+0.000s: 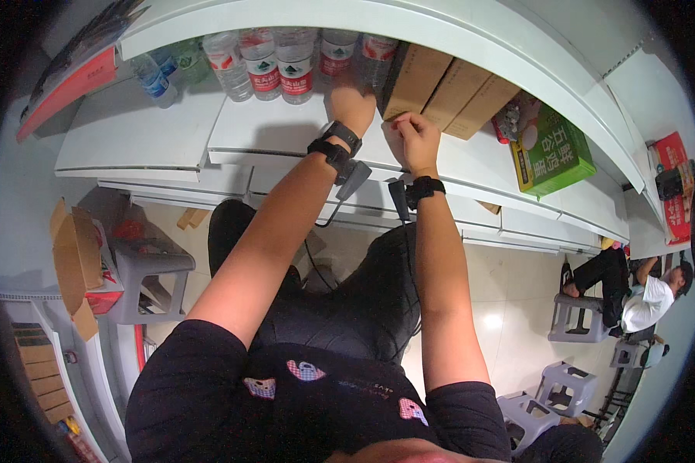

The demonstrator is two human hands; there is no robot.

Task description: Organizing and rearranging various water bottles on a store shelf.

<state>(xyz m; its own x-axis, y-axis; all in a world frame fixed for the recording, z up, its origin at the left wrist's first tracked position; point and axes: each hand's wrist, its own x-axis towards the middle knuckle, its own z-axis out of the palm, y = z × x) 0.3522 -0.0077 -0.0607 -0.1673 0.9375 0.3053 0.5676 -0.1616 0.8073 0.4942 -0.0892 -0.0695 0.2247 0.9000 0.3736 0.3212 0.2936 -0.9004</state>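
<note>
My left hand (352,110) reaches onto a white metal shelf (255,130), close to a row of clear plastic water bottles (294,75) with red and white labels. Its fingers are blurred and partly hidden, so any hold cannot be told. My right hand (420,136) has curled fingers at the lower front corner of several brown cardboard boxes (420,78) standing side by side; whether it grips one is unclear. Both wrists wear black straps with dark cabled devices. Right of the boxes lies a green printed carton (556,151).
An upper shelf edge (382,14) runs above the bottles. Blue-labelled bottles (153,81) stand at the left. An open cardboard box (75,260) sits by a grey plastic stool (150,272). A person in a white top (648,304) sits far right, near more stools (566,388).
</note>
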